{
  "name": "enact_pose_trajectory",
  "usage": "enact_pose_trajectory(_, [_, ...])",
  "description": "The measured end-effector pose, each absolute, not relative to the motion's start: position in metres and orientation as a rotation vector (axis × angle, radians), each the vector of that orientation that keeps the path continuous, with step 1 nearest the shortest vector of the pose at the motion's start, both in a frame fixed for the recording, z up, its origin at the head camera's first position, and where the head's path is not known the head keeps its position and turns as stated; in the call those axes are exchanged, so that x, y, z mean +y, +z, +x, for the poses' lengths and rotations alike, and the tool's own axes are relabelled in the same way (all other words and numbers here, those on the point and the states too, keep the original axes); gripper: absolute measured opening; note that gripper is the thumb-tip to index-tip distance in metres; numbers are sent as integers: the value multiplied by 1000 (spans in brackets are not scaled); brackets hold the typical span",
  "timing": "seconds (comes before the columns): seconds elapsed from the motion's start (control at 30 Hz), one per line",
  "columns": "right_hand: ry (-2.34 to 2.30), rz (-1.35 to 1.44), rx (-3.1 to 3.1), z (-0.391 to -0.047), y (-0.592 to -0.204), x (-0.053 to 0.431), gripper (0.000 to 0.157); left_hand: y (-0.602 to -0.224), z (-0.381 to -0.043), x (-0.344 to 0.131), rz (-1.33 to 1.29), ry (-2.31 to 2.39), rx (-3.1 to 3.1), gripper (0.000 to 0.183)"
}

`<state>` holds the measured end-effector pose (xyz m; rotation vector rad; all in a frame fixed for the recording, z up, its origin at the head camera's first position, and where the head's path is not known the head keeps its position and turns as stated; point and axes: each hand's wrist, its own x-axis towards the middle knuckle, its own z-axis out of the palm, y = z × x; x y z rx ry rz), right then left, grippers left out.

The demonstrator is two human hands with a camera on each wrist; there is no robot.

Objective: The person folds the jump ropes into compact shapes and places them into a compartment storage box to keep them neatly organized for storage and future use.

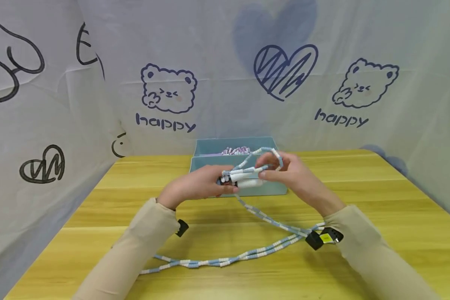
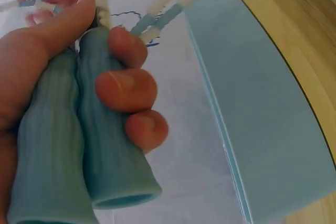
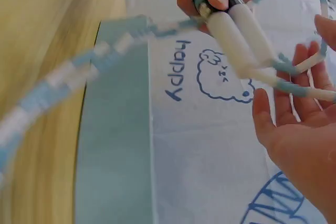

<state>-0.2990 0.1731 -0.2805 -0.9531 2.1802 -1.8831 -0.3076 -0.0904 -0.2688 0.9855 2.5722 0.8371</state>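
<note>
My left hand (image 1: 195, 183) grips both handles of a beaded jump rope side by side. In the left wrist view the fingers wrap the ribbed teal grips (image 2: 115, 140), whose flared ends point toward the camera. White tube ends (image 3: 228, 38) stick out past the thumb in the right wrist view. My right hand (image 1: 294, 173) is at those ends, palm up with fingers apart, and a loop of the rope (image 3: 294, 88) lies over its fingers. The rest of the blue-and-white rope (image 1: 262, 251) hangs down and lies in doubled strands across the table.
A light teal box (image 1: 279, 189) stands at the back of the wooden table (image 1: 360, 183), just behind the hands. Pink, purple and white beaded pieces (image 1: 236, 151) show inside it. A printed white cloth (image 1: 225, 104) hangs behind the table.
</note>
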Motion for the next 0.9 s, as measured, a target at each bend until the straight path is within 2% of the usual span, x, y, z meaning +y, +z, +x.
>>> enact_pose_trajectory(0.07, [-1904,-934,2261,-298,-279,172,13,-271,-309,-91,961,807,2575,22])
enact_pose_trajectory(0.2, [-2036,-898,2339,-299,-277,170,15,-272,-311,-94,942,797,2605,21])
enact_pose_trajectory(0.47, [-2221,-943,2206,-308,-283,173,9,-271,-317,-105,904,844,2635,19])
enact_pose_trajectory(0.73, [-2270,-796,2235,-314,-291,176,16,-269,-319,-108,895,875,2674,22])
enact_pose_trajectory(0.9, [-1875,-686,2329,-320,-303,178,34,-268,-318,-110,843,977,2693,34])
